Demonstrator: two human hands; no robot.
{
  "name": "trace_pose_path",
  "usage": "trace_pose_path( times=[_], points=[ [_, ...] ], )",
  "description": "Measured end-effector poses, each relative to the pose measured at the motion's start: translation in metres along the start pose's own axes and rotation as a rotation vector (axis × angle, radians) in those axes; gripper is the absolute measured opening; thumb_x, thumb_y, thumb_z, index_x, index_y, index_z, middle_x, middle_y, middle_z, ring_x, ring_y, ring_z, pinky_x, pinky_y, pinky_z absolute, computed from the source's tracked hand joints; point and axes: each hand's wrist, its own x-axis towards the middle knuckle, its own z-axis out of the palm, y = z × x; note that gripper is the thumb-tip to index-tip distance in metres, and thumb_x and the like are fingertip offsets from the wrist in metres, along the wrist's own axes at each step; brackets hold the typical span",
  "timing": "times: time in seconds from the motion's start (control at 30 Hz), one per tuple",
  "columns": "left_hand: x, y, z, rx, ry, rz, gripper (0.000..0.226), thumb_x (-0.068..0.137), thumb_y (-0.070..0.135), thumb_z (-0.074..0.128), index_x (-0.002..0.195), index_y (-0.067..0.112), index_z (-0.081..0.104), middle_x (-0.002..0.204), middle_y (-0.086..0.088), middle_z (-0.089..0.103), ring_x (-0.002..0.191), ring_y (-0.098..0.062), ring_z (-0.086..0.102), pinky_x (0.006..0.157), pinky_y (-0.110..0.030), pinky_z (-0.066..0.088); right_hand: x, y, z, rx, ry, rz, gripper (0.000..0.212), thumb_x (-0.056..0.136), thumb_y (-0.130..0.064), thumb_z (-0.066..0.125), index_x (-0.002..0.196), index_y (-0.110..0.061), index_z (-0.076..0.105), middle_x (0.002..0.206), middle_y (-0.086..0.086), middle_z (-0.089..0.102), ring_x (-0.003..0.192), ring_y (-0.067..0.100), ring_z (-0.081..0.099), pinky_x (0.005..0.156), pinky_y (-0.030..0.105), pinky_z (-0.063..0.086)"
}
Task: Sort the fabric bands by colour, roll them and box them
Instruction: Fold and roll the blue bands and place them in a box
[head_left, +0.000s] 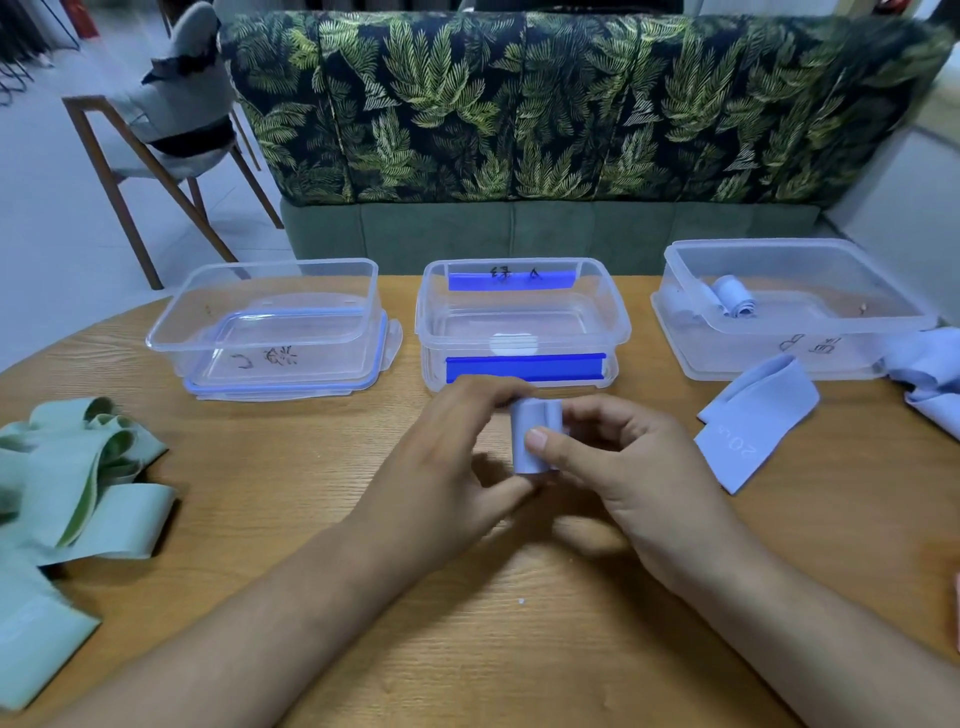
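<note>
Wooden surface (311, 519), leaf-print sofa (519, 104) behind: left grip (441, 467) and right grip (628, 467) pinch the upright blue roll (535, 439) just before the middle box (423, 312); its likely home, the right-hand box (753, 348), lies rightward, nearer the right grip.

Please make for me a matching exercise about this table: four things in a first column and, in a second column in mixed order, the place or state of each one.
Column one
1. green bands
2. blue roll
3. left box
4. right box

Column two
A. holds one rolled band
B. gripped by left hand and right hand
C. loose heap on the left side of the table
D. stands on its lid

Pairs: 1-C, 2-B, 3-D, 4-A
</note>
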Motion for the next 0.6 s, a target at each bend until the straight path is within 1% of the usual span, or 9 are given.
trace_pose_path(
  times=[0.03, 0.1, 0.17, 0.23, 0.3, 0.37, 0.47, 0.5, 0.6],
  points=[
    [0.001, 0.001, -0.002, -0.038, 0.000, -0.011, 0.055, 0.083, 0.020, 0.091, 0.130, 0.012, 0.064, 0.123, 0.006, 0.065, 0.115, -0.012, 0.063, 0.097, -0.032, 0.053, 0.000, -0.002, -0.003, 0.042, -0.005, 0.030, 0.019, 0.082, -0.020, 0.088, 0.101, -0.020, 0.083, 0.096, 0.008, 0.080, 0.097, 0.029, 0.077, 0.084, 0.036, 0.063],
    [0.004, 0.007, -0.005, -0.092, -0.013, -0.020, 0.054, 0.081, 0.019, 0.092, 0.127, 0.013, 0.065, 0.124, 0.008, 0.065, 0.118, -0.014, 0.064, 0.098, -0.033, 0.054, -0.002, -0.006, -0.007, 0.088, -0.029, 0.063, 0.018, 0.084, -0.018, 0.085, 0.102, -0.017, 0.083, 0.098, 0.012, 0.079, 0.100, 0.036, 0.076, 0.089, 0.044, 0.064],
    [0.008, 0.014, -0.007, -0.106, -0.024, -0.033, 0.050, 0.080, 0.022, 0.092, 0.123, 0.014, 0.067, 0.121, 0.009, 0.067, 0.117, -0.014, 0.065, 0.098, -0.031, 0.055, -0.007, -0.012, -0.012, 0.084, -0.028, 0.071, 0.017, 0.087, -0.016, 0.084, 0.103, -0.016, 0.083, 0.100, 0.014, 0.079, 0.103, 0.039, 0.075, 0.094, 0.052, 0.062],
    [0.015, 0.023, -0.005, -0.081, -0.040, -0.026, 0.047, 0.080, 0.023, 0.092, 0.120, 0.015, 0.068, 0.116, 0.010, 0.069, 0.110, -0.010, 0.066, 0.093, -0.029, 0.054, -0.011, -0.017, -0.020, 0.056, -0.005, 0.074, 0.015, 0.087, -0.016, 0.083, 0.102, -0.017, 0.083, 0.099, 0.014, 0.080, 0.104, 0.038, 0.075, 0.097, 0.054, 0.061],
    [0.024, 0.033, 0.003, -0.053, -0.067, 0.011, 0.043, 0.082, 0.022, 0.090, 0.119, 0.015, 0.068, 0.114, 0.009, 0.069, 0.107, -0.008, 0.066, 0.090, -0.028, 0.054, -0.015, -0.023, -0.031, 0.026, 0.034, 0.073, 0.013, 0.087, -0.015, 0.084, 0.100, -0.019, 0.084, 0.097, 0.013, 0.080, 0.103, 0.036, 0.075, 0.096, 0.051, 0.061],
    [0.037, 0.043, 0.015, -0.018, -0.069, 0.040, 0.041, 0.085, 0.024, 0.088, 0.120, 0.016, 0.067, 0.115, 0.010, 0.067, 0.107, -0.008, 0.065, 0.089, -0.023, 0.051, -0.019, -0.033, -0.046, -0.018, 0.079, 0.050, 0.014, 0.086, -0.016, 0.085, 0.098, -0.021, 0.085, 0.095, 0.010, 0.081, 0.102, 0.033, 0.076, 0.094, 0.045, 0.063],
    [0.064, 0.058, 0.044, 0.020, -0.042, 0.080, 0.044, 0.086, 0.027, 0.087, 0.123, 0.018, 0.065, 0.120, 0.009, 0.065, 0.110, -0.013, 0.062, 0.090, -0.022, 0.049, -0.020, -0.051, -0.077, -0.129, 0.148, -0.016, 0.014, 0.085, -0.017, 0.087, 0.098, -0.022, 0.084, 0.092, 0.000, 0.082, 0.092, 0.018, 0.078, 0.087, 0.035, 0.061],
    [0.074, 0.063, 0.055, 0.019, -0.032, 0.091, 0.047, 0.086, 0.028, 0.087, 0.125, 0.017, 0.064, 0.122, 0.007, 0.065, 0.112, -0.015, 0.061, 0.093, -0.022, 0.048, -0.020, -0.057, -0.089, -0.168, 0.169, -0.029, 0.014, 0.086, -0.017, 0.086, 0.098, -0.022, 0.084, 0.092, -0.003, 0.082, 0.092, 0.014, 0.078, 0.087, 0.033, 0.059],
    [0.105, 0.074, 0.094, -0.010, -0.013, 0.108, 0.059, 0.085, 0.026, 0.086, 0.136, 0.013, 0.060, 0.134, 0.000, 0.063, 0.123, -0.017, 0.056, 0.105, -0.014, 0.038, -0.015, -0.073, -0.126, -0.280, 0.231, -0.054, 0.011, 0.089, -0.018, 0.084, 0.097, -0.025, 0.084, 0.092, -0.008, 0.082, 0.093, 0.008, 0.077, 0.090, 0.032, 0.058]
  ],
)
